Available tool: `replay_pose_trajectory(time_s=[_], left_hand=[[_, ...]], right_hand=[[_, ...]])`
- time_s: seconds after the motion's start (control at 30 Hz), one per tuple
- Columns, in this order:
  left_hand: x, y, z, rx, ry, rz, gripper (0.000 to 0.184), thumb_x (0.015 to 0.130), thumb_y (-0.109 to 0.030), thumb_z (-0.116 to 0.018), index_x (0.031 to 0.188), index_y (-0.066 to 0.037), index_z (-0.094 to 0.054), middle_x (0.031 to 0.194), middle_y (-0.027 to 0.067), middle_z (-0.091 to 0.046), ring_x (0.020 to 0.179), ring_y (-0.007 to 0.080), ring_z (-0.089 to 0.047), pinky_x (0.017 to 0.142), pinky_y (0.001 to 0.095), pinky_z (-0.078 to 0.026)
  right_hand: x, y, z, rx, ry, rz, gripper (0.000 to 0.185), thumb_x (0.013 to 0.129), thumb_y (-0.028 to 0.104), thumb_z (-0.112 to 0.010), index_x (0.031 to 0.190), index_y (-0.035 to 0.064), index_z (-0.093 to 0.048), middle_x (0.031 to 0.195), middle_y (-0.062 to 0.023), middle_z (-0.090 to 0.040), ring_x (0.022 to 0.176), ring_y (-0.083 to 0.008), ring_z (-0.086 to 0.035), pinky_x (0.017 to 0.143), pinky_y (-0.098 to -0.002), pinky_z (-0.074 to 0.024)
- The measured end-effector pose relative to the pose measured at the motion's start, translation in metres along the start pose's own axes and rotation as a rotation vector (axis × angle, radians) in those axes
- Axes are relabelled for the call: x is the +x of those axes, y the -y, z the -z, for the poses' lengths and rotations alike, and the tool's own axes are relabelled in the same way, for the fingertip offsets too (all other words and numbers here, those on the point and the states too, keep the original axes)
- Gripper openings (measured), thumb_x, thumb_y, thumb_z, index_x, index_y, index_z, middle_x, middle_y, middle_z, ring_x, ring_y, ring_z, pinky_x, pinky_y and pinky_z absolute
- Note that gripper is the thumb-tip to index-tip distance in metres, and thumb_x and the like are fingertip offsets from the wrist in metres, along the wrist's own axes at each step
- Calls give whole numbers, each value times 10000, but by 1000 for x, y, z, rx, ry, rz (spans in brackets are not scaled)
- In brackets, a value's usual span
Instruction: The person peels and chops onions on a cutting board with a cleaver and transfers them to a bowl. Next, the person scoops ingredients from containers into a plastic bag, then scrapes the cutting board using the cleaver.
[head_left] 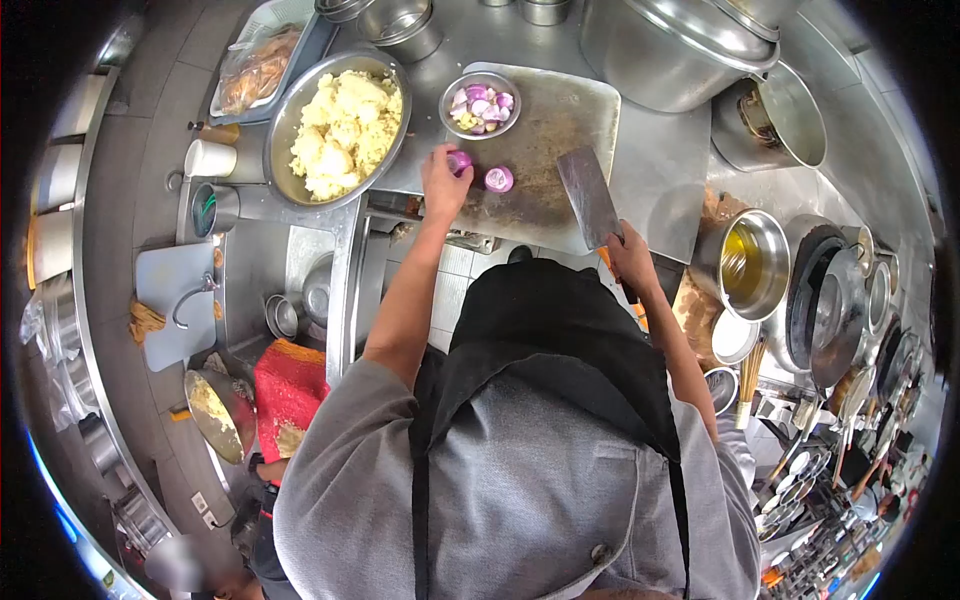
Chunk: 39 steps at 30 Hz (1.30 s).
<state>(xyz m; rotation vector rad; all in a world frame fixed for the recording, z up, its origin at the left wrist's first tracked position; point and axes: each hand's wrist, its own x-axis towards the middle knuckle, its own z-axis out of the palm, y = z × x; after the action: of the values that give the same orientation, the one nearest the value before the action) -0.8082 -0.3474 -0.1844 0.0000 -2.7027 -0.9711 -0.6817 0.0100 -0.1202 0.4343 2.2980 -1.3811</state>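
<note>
My left hand [444, 186] is closed round a piece of red onion [459, 163] at the left side of the worn cutting board [550, 115]. Just to its right, another cut red onion piece [499, 179] rests on the board with its pale face showing. My right hand [630, 260] grips a cleaver [587, 196] by the handle. The broad dark blade is over the board's right part, apart from the onions. Beyond my left hand, a small metal bowl [443, 108] holds purple onion pieces and some yellowish bits.
A large metal bowl of yellow mash [345, 130] stands left of the board. Big steel pots [655, 55] are at the back right. A pot of yellow oil [745, 262] stands at the right. Below left is a sink [262, 265]. Another person's arm [270, 470] shows at lower left.
</note>
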Motion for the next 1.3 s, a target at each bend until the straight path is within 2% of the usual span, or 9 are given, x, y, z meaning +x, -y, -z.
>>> replay_pose_trajectory(time_s=[0.07,0.23,0.4,0.53,0.73,0.9,1.07,1.17,1.3], left_hand=[[5,-32,13,-121,-85,30,530,769,-205,-871,1224,-95,-621,1127,198,-690,1042,359,-676,877,448,-539],[4,-133,-27,-235,216,-114,529,759,-310,-877,1178,-92,-637,1005,172,-692,1001,406,-659,876,497,-523],[-5,-110,-88,-242,245,-96,371,881,-208,-747,1203,-59,-636,1173,228,-627,1059,438,-633,901,504,-522],[-7,-109,-87,-273,201,-100,250,930,-121,-651,1170,-57,-622,1148,233,-612,1038,466,-618,886,522,-518],[-8,-115,-82,-267,196,-67,174,943,-137,-668,1079,-43,-613,1044,212,-617,949,440,-619,803,503,-498],[-8,-108,-80,-262,245,-88,216,920,-100,-651,1128,-78,-596,1126,192,-609,1007,450,-620,827,527,-518],[-7,-120,-64,-145,343,-311,426,862,-99,-726,1261,-83,-578,1314,151,-575,1130,410,-620,915,480,-535],[-2,-113,-75,-57,365,-408,477,845,-134,-751,1277,-79,-557,1271,142,-587,1135,402,-619,917,488,-530],[-8,-117,-71,173,557,-185,420,862,-187,-752,1223,-54,-583,1197,141,-604,1052,417,-649,863,500,-546]], right_hand=[[6,-8,-2,-36,-48,49,217,992,196,-570,1007,-16,-523,692,-217,-598,653,-338,-660,631,-464,-493],[-7,20,-2,-88,-148,12,222,999,206,-552,1028,-11,-519,757,-284,-633,739,-447,-682,705,-551,-494],[-7,50,8,-463,-266,288,255,1007,228,-522,1111,-4,-520,856,-315,-679,816,-518,-664,749,-633,-482],[-8,64,8,-592,-165,280,224,1010,212,-498,1128,21,-508,852,-304,-692,810,-514,-675,761,-631,-509],[-7,63,1,-672,-97,300,170,993,153,-460,1096,25,-503,861,-321,-693,839,-516,-689,770,-627,-529],[42,36,-35,-700,-74,179,206,975,112,-442,1136,3,-511,897,-327,-701,879,-516,-694,777,-628,-533],[66,7,-10,-473,-113,320,339,1007,215,-499,1268,-1,-502,917,-334,-690,881,-538,-669,803,-619,-520],[64,3,2,-415,-87,344,354,1014,245,-514,1260,-9,-492,905,-329,-687,890,-531,-664,816,-615,-509],[31,31,9,-576,-104,308,264,1010,227,-494,1167,15,-500,881,-312,-691,869,-528,-672,813,-632,-505]])
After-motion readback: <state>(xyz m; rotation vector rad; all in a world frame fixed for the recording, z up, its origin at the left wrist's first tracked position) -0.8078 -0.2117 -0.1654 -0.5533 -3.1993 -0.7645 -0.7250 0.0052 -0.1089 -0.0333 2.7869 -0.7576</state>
